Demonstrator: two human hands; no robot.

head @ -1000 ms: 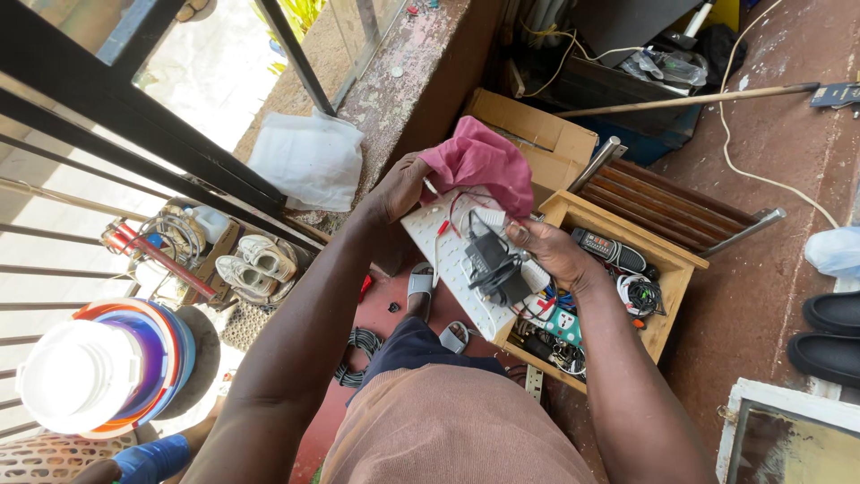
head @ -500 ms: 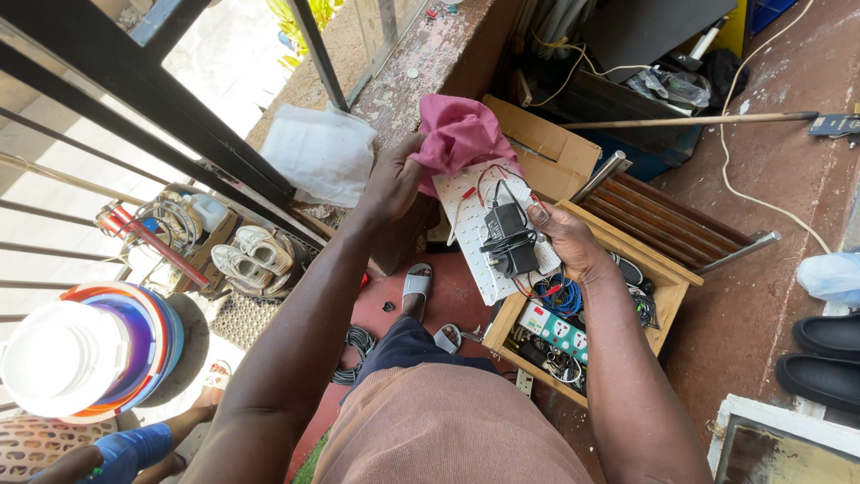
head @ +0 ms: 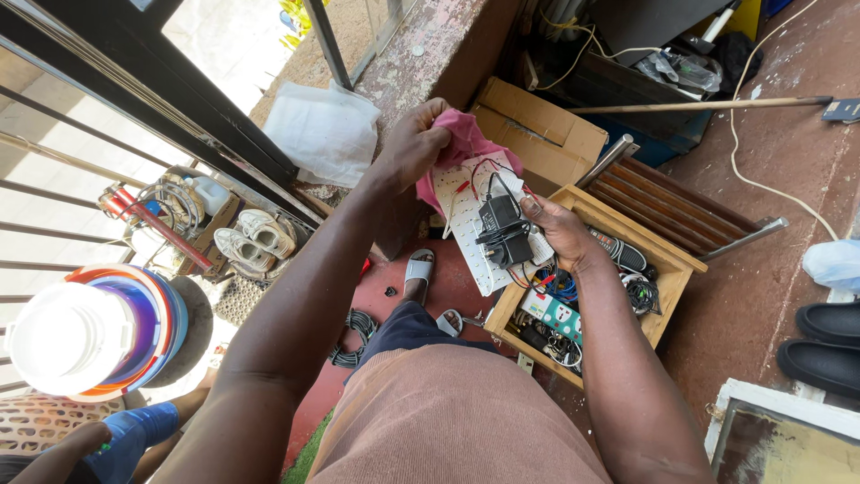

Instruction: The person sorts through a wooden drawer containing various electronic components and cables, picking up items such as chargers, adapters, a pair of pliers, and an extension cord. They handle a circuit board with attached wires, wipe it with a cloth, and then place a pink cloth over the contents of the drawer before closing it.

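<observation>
Above the open wooden box (head: 667, 296) of cables, the right hand (head: 560, 233) props up a white perforated board (head: 475, 235), its grip pinching the right edge with the thumb pressed on the black adapter (head: 499, 231), so the wired face tilts up and stays steady. At the board's far end, the left hand (head: 414, 143) has its grip pressed together around a bunched pink cloth (head: 466, 148), which touches the board's top. Thin red wires (head: 484, 175) loop just beside the cloth. A cardboard box (head: 537, 134) sits farther back.
</observation>
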